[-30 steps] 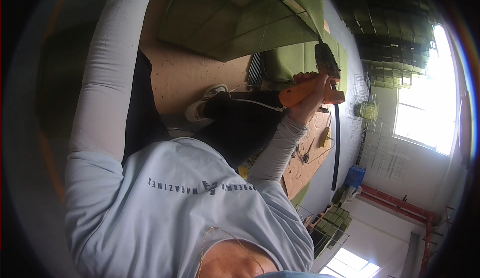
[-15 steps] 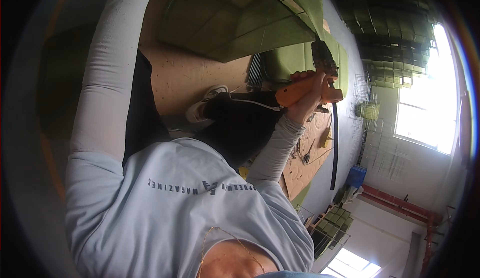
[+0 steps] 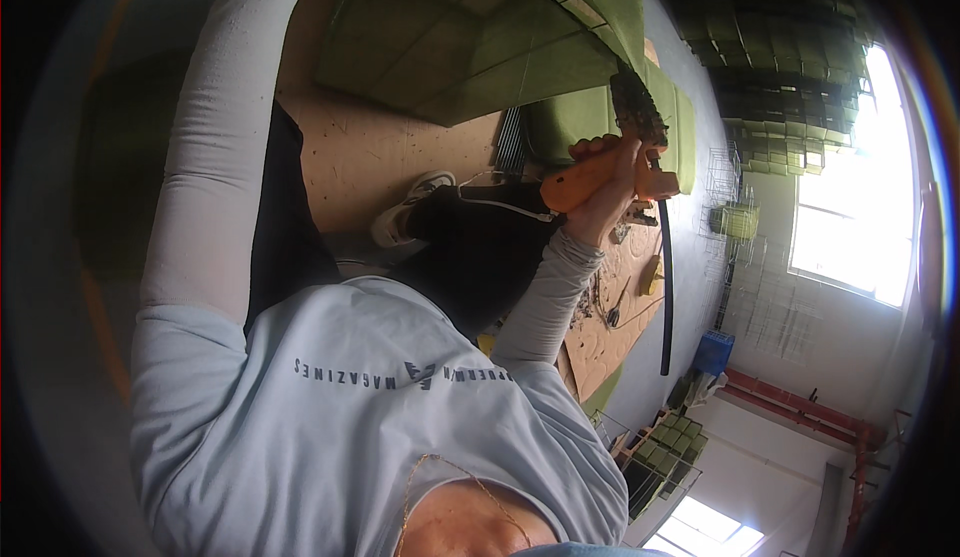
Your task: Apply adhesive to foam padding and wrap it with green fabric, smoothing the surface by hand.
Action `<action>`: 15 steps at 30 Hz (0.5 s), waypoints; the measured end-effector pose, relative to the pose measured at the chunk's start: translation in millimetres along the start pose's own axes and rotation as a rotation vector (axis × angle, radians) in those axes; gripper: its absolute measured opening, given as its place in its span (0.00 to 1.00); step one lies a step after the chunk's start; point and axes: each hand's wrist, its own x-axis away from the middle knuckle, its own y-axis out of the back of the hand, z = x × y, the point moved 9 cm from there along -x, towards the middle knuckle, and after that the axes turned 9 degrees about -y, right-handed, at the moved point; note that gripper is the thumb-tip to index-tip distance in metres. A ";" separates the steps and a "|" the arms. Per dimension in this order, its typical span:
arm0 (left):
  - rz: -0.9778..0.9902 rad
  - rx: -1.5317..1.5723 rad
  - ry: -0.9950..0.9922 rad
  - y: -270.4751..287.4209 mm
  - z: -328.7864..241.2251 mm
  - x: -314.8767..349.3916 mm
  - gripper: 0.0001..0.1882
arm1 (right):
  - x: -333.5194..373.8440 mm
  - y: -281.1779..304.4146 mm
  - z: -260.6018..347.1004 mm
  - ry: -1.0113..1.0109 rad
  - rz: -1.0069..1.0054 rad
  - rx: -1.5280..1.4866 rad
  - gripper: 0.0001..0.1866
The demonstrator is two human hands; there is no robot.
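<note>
My right hand (image 3: pixel 608 205) is wrapped round the handle of an orange glue gun (image 3: pixel 575 185). Its dark, residue-crusted nozzle end (image 3: pixel 637 109) meets the right edge of a green fabric-covered wire frame (image 3: pixel 430 52); whether the tip touches it I cannot tell. From the gun's back a long black glue stick (image 3: pixel 666 297) sticks out, and a white cord (image 3: pixel 510 211) runs off the handle. My left arm (image 3: pixel 215 147) reaches up along the left side to the top edge, where its hand lies outside the picture.
Under the frame lies a brown board (image 3: pixel 350 172), beside a green panel (image 3: pixel 570 122). A littered cardboard piece (image 3: pixel 620 332) near my right forearm carries a yellow object (image 3: pixel 652 275). My shoe (image 3: pixel 410 207) rests below. Stacked green boxes (image 3: pixel 790 57) and a blue crate (image 3: pixel 714 352) stand at right.
My right hand and the glue gun have shifted slightly left, the nozzle end also slightly up along the frame's edge. The frame and my left arm look nearly unchanged.
</note>
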 end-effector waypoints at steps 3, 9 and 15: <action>-0.004 -0.009 -0.009 0.8 -2.5 0.4 0.26 | 0.6 -5.2 -2.2 -0.027 0.045 -0.007 0.13; -0.026 -0.007 -0.005 2.8 -1.5 0.0 0.26 | 3.5 -13.9 -1.7 -0.021 -0.010 -0.049 0.13; 0.005 0.006 0.001 5.7 -3.9 -1.9 0.28 | 5.9 -19.8 -1.1 -0.032 0.036 -0.085 0.12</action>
